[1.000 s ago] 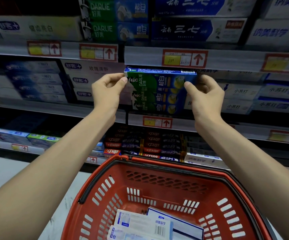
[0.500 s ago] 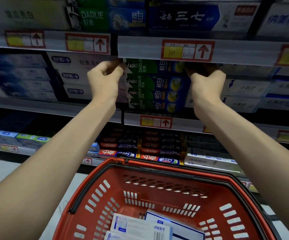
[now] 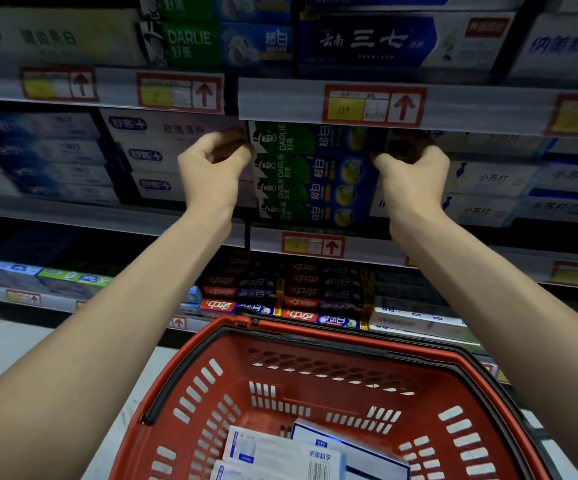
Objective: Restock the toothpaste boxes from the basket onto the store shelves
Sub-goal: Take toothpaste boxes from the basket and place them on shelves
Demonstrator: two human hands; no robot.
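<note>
Shadow hides how the right hand (image 3: pixel 414 178) meets the Darlie box (image 3: pixel 315 138).

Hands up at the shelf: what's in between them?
In the head view, the top Darlie box lies between the left hand and the right hand, each gripping one end, atop a stack of matching boxes.

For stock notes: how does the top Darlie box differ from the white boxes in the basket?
The top Darlie box is green-blue, the white boxes pale. The left hand and right hand hold the Darlie box on the shelf; the white boxes lie in the basket. Both are long cartons.
</note>
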